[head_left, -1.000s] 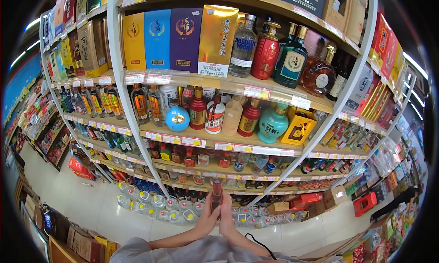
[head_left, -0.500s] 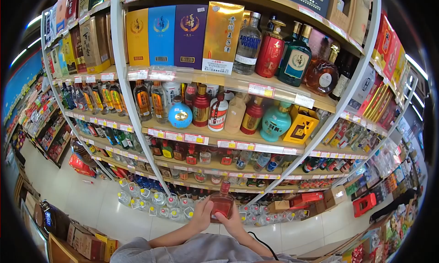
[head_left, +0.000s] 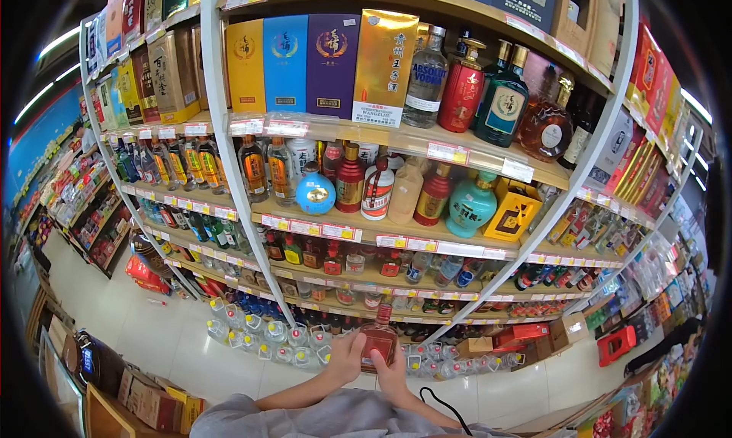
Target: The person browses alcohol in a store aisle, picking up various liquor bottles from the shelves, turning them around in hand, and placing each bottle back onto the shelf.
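Note:
A small reddish glass liquor bottle [head_left: 380,336] with a red cap stands upright between my two hands, in front of the lower shelves. My left hand [head_left: 347,357] grips its left side. My right hand [head_left: 392,372] is closed around its lower right, with the thumb across the front. The label's print is too small to read. Behind the bottle, the shelf rack [head_left: 427,289] carries rows of similar small bottles.
Clear plastic jugs with yellow caps [head_left: 252,339] stand on the floor along the rack. Boxed liquors [head_left: 284,72] and larger bottles [head_left: 366,186] fill the upper shelves. Cartons [head_left: 568,328] and a red stool [head_left: 612,346] are at right; a dark jar [head_left: 97,362] is at left.
The shelves sit slightly further right and lower in view. Both hands still hold the bottle, which appears a little lower and further right.

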A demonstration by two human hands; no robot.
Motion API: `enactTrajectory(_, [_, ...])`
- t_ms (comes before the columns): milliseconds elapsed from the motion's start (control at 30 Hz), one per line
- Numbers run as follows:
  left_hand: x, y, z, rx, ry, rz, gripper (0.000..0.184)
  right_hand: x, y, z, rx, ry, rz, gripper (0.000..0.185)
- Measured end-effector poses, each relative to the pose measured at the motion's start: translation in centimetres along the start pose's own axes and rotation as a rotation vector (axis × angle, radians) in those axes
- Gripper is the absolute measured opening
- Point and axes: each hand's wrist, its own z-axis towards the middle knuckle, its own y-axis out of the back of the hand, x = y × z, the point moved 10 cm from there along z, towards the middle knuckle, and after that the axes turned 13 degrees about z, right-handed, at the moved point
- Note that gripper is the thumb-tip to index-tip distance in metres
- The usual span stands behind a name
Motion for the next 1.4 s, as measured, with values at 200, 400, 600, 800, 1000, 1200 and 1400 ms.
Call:
enactTrajectory(200, [1.3, -1.7, -1.2, 0.026, 0.122, -0.087, 0.04, -0.4, 1.3, -0.4, -0.092, -0.01, -0.016, 0.037])
enactTrajectory(400, [0.7, -2.7, -1.8, 0.147, 0.128, -0.075, 0.035, -1.2, 2.6, -0.8, -0.122, -0.014, -0.014, 0.032])
enactTrajectory(600, [2.0, -3.9, -2.5, 0.094, 0.099, -0.263, 0.041, -1.0, 2.9, -0.9, -0.159, 0.017, -0.003, 0.03])
enactTrajectory(800, [0.6, -3.9, -2.4, 0.082, 0.052, -0.345, 0.052, -0.3, 2.4, -0.6, -0.14, 0.064, -0.042, 0.034])
enactTrajectory(1000, [0.2, -4.1, -1.4, 0.129, 0.135, -0.473, 0.062, -0.6, 2.0, -0.8, -0.112, 0.057, -0.021, 0.041])
enactTrajectory(1200, [1.1, -4.4, -1.2, 0.146, 0.127, -0.393, 0.075, 0.5, 1.5, -0.5, 0.006, 0.158, -0.27, 0.047])
enactTrajectory(1400, [3.7, -6.1, -1.2, 0.268, 0.173, -0.352, 0.07, 2.1, -0.8, -0.5, 0.218, 0.245, -0.56, 0.065])
